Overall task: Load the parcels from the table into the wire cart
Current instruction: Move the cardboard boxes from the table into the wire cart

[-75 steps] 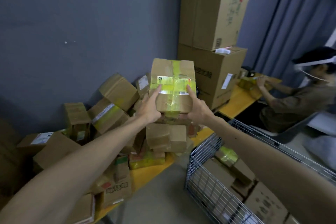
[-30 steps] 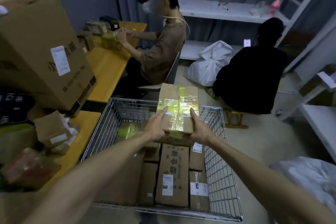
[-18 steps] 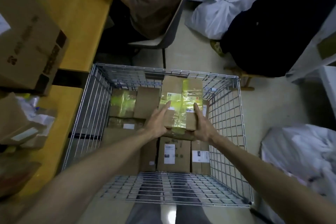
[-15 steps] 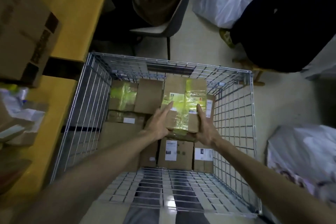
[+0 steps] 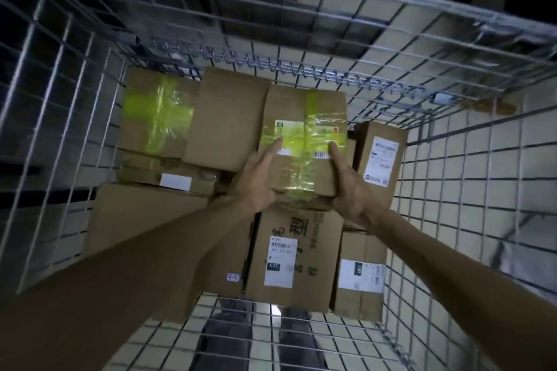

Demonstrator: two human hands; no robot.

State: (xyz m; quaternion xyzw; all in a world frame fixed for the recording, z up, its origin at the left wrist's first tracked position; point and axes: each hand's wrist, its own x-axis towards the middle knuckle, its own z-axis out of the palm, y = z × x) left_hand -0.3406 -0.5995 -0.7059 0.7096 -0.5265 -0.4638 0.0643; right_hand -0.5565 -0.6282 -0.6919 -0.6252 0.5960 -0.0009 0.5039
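Inside the cart, left hand and right hand hold parcel.

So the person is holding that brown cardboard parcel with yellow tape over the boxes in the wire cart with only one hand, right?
Not one hand: both. The head view shows the left hand and the right hand gripping opposite sides of the brown cardboard parcel with yellow tape over the boxes in the silver wire cart.
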